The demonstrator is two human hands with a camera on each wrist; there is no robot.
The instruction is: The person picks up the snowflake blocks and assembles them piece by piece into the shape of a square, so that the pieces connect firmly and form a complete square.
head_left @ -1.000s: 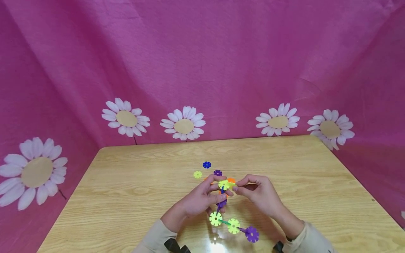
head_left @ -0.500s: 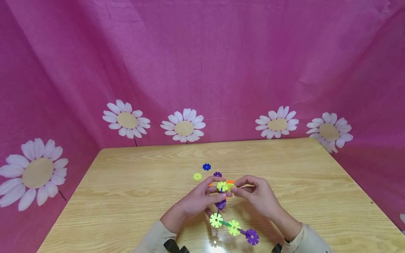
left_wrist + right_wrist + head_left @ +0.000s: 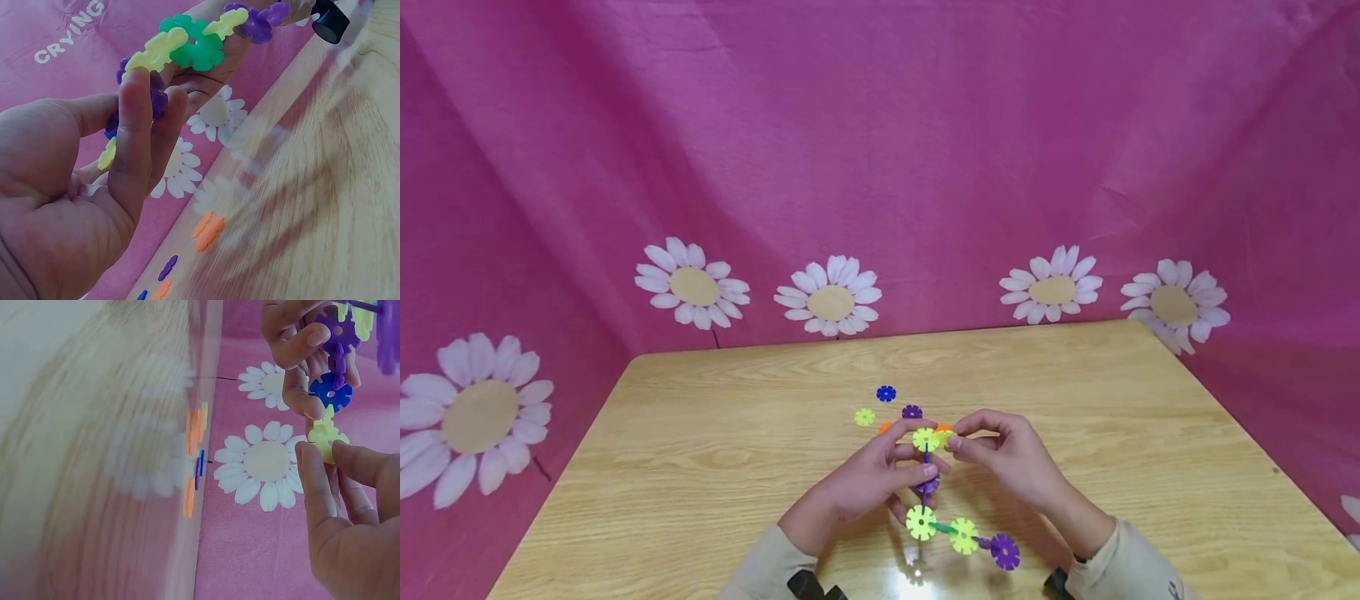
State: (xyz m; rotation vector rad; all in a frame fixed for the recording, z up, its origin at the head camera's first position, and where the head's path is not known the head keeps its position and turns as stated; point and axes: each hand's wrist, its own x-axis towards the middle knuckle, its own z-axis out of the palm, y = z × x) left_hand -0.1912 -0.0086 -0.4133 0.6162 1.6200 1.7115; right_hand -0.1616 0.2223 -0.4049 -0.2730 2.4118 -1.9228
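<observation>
A chain of slotted plastic snowflake discs hangs in front of me, with yellow, purple, blue and a green disc (image 3: pixel 197 44) joined edge to edge. My left hand (image 3: pixel 868 473) grips its upper part, thumb against a purple disc (image 3: pixel 338 330). The chain's free end, with a purple disc (image 3: pixel 1004 552) last, slants off to the right below the hands. At the top sits a yellow disc (image 3: pixel 926 439), set on the blue disc (image 3: pixel 332 392). My right hand (image 3: pixel 1018 458) pinches another yellow disc (image 3: pixel 329 447) right beside it; whether their slots interlock I cannot tell.
Loose discs lie on the wooden table (image 3: pixel 737 433) beyond the hands: a blue one (image 3: pixel 886 393), a yellow one (image 3: pixel 864 417), a purple one (image 3: pixel 912 412) and orange ones (image 3: pixel 210 234). A pink cloth (image 3: pixel 880 167) with printed daisies hangs behind and around the table.
The yellow disc in my right hand has come slightly closer to the chain's top yellow disc. The chain's lower end has swung a little to the right. Both grips stay the same.
</observation>
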